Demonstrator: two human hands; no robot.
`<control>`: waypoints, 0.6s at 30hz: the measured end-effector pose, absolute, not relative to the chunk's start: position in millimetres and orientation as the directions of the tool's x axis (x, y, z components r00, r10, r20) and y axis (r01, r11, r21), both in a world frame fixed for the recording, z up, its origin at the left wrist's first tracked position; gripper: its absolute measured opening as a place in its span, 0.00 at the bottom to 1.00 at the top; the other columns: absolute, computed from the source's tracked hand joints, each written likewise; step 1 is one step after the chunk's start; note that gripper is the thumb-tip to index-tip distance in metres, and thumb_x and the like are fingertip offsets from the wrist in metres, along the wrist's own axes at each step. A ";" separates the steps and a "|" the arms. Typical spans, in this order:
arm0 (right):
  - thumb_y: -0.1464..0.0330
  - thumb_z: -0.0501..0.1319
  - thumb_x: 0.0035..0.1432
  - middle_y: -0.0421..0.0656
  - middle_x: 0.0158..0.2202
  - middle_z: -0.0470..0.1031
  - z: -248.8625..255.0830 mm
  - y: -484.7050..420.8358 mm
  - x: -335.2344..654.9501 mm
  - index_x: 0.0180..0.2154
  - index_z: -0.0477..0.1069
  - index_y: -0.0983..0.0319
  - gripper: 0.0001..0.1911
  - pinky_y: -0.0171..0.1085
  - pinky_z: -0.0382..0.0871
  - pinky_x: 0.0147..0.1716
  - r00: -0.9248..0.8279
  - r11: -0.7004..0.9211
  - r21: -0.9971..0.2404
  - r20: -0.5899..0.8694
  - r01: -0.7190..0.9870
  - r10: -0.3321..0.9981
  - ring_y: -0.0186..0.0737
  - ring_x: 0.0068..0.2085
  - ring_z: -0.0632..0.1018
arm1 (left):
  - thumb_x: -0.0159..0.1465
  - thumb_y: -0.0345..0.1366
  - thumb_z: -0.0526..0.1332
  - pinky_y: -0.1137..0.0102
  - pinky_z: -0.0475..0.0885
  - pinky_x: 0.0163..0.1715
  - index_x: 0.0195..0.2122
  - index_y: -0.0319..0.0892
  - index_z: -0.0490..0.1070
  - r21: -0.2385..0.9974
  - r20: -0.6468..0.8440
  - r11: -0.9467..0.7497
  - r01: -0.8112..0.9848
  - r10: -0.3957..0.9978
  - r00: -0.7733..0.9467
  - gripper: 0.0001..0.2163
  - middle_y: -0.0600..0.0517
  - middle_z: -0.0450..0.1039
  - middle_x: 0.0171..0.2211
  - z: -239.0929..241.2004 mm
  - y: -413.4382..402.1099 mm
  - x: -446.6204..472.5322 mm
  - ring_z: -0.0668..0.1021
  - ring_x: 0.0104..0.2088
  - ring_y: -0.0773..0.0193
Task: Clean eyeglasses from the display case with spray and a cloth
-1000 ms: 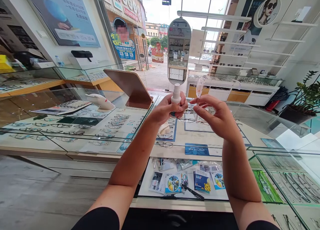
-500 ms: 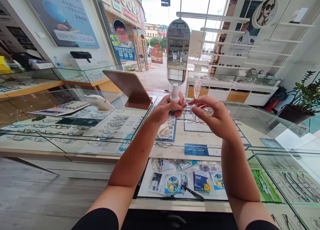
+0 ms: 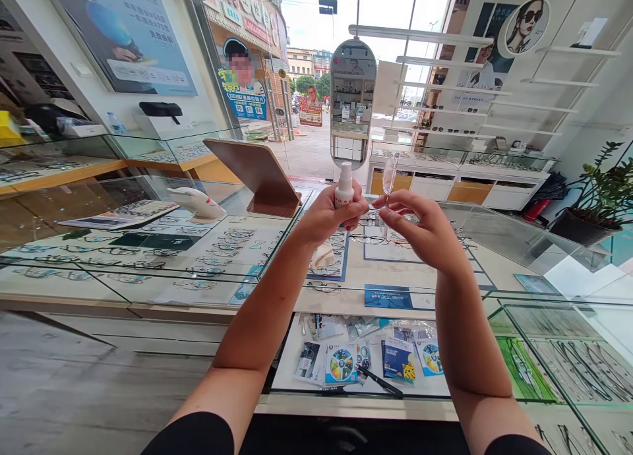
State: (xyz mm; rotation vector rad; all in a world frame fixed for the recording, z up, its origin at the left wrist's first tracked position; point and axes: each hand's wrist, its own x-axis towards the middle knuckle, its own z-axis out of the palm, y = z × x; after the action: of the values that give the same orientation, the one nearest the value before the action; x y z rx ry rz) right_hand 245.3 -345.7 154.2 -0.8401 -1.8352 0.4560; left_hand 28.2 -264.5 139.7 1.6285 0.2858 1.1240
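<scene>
Wrapped around a small white spray bottle (image 3: 345, 190) is my left hand (image 3: 330, 212); the bottle stands upright with its nozzle at the top. My right hand (image 3: 414, 225), beside it, pinches a pair of eyeglasses (image 3: 390, 175) between thumb and fingertips. The eyeglasses are held edge-on, one lens above the fingers and the rest below, partly hidden. Both hands are raised over the glass display counter (image 3: 346, 303). A crumpled beige cloth (image 3: 324, 255) lies below my left hand, near a single pair of glasses (image 3: 324, 286).
A tilted brown-backed tabletop mirror (image 3: 252, 171) and a white hand-shaped object (image 3: 198, 203) stand on the left counter. Several eyeglass frames (image 3: 230, 244) lie under glass. Nearer me are leaflets (image 3: 341, 363), a black pen (image 3: 380, 380) and a blue card (image 3: 388, 295). A potted plant (image 3: 588, 208) stands right.
My left hand has turned the spray bottle slightly and raised it a little, so printing on its front now shows. The eyeglasses in my right hand have barely moved.
</scene>
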 end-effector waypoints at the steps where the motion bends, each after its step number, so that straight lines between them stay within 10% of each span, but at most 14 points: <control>1: 0.59 0.69 0.72 0.43 0.51 0.89 153.8 -344.9 245.5 0.46 0.85 0.54 0.08 0.49 0.78 0.52 -0.232 0.683 -0.650 0.645 0.334 0.728 0.43 0.45 0.84 | 0.60 0.47 0.82 0.75 0.64 0.21 0.36 0.46 0.64 0.855 0.517 -0.384 -0.348 0.682 0.518 0.25 0.61 0.66 0.25 139.7 -264.4 28.2 0.66 0.21 0.74; 14: 0.57 0.70 0.72 0.42 0.51 0.89 151.5 -340.0 246.8 0.46 0.85 0.53 0.09 0.49 0.78 0.51 -0.252 0.650 -0.704 0.599 0.286 0.760 0.43 0.46 0.84 | 0.56 0.52 0.85 0.74 0.60 0.21 0.33 0.47 0.62 0.865 0.501 -0.377 -0.332 0.702 0.507 0.30 0.63 0.55 0.21 139.1 -263.8 29.3 0.60 0.21 0.73; 18: 0.56 0.70 0.71 0.42 0.50 0.89 152.8 -339.0 245.8 0.46 0.86 0.53 0.10 0.48 0.78 0.51 -0.264 0.631 -0.724 0.574 0.277 0.775 0.42 0.46 0.84 | 0.60 0.74 0.72 0.71 0.57 0.18 0.28 0.47 0.59 0.858 0.504 -0.356 -0.371 0.723 0.473 0.35 0.62 0.49 0.17 140.4 -258.4 26.6 0.56 0.18 0.71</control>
State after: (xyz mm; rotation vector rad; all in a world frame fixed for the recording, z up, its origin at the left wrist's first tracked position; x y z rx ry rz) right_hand 245.8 -339.0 152.8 -0.8449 -1.8271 0.6069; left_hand 26.6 -258.4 140.4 1.5554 0.3166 1.1725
